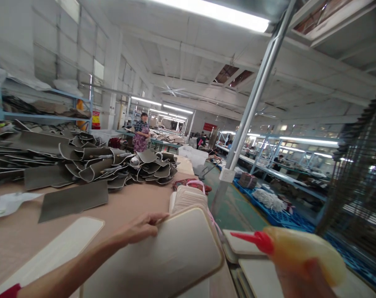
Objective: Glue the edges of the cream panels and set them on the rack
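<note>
My left hand (141,229) grips the top edge of a cream panel (172,256) with a tan border, tilted up off the tan table (135,203). My right hand (302,281) at the bottom right holds a yellowish squeeze bottle (302,250) with a red nozzle (252,239) that points left toward the panel. Just beyond the panel stands a stack of cream panels (189,198) tied with a pink strap.
A big heap of grey curved leather pieces (91,163) fills the table's far left; one flat grey piece (73,200) and a cream panel (63,244) lie nearer. More cream panels (262,277) sit at right. A metal pole (252,103) rises ahead. A person (141,133) stands far off.
</note>
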The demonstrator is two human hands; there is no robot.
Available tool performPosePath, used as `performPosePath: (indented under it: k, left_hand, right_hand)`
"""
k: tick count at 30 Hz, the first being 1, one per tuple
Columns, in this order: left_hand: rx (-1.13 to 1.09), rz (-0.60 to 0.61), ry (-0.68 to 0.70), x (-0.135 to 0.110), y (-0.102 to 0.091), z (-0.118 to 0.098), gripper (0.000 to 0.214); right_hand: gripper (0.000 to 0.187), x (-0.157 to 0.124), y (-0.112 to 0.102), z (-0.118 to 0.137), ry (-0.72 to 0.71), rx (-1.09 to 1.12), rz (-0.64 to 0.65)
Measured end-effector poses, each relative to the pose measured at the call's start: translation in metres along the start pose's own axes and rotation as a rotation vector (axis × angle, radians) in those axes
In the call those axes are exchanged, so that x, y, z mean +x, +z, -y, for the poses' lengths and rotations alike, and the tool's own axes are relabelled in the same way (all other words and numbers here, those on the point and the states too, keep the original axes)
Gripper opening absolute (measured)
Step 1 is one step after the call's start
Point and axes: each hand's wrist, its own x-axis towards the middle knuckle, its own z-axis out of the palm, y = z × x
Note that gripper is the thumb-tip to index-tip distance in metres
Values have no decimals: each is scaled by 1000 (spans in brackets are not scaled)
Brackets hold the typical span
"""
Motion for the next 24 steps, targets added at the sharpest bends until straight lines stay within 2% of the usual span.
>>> performPosePath:
  k: [1, 4, 6, 9, 12, 16, 19, 24]
  left_hand:
    - [33, 57, -8, -3, -1, -5, 64]
    - [140, 146, -14, -12, -3, -21, 58]
    - [174, 183, 11, -18, -5, -28, 52]
    - [151, 211, 28, -25, -8, -35, 47]
    - [168, 202, 4, -31, -8, -45, 51]
    - [265, 294, -41, -35, -4, -60, 55]
    - [265, 305, -45, -37, -4, -64, 55]
    - [148, 292, -16, -37, -5, -63, 45]
  right_hand:
    - [58, 1, 8, 14, -43, 8, -31]
    - [62, 1, 32, 48, -72, 26, 68]
    - [70, 4, 41, 58, -80, 33, 149]
    - [77, 12, 41, 61, -20, -6, 297]
    - [75, 20, 36, 58, 29, -43, 409]
    - [75, 23, 40, 59, 16, -37, 542]
    - [81, 18, 48, 63, -2, -58, 554]
    - [86, 1, 61, 71, 0, -94, 489]
